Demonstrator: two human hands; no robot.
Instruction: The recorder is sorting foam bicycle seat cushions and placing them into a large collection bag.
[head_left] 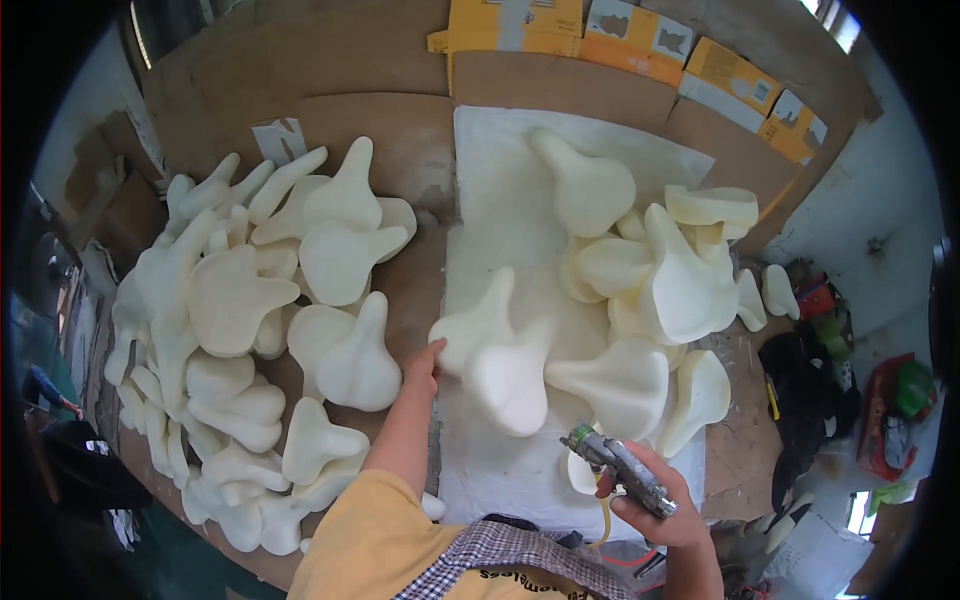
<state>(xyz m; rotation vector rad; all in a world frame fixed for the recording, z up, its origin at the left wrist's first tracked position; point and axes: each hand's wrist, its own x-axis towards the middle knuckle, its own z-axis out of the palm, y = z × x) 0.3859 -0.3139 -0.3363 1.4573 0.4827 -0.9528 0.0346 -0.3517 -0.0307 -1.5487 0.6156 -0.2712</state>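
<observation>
My left hand (424, 366) pinches the left edge of a cream foam bicycle-saddle pad (478, 322), whose narrow nose points away from me. Overlapping it on the near right is another foam saddle pad (507, 390), nose also pointing away. In my right hand (668, 505) is a metal spray gun (622, 470), fingers wrapped round its body and its greenish nozzle end toward the pads. A yellow hose (605, 522) hangs below it. Just beyond the gun lies a saddle pad (620, 385) with its nose to the left. Whether the gun is spraying cannot be seen.
A large heap of foam saddle pads (240, 300) covers the table's left side. More pads (690, 285) are stacked at the right on a white sheet (500, 200). Cardboard (380, 125) lines the back. Dark cloth (805, 385) and a red basket (885, 415) are far right.
</observation>
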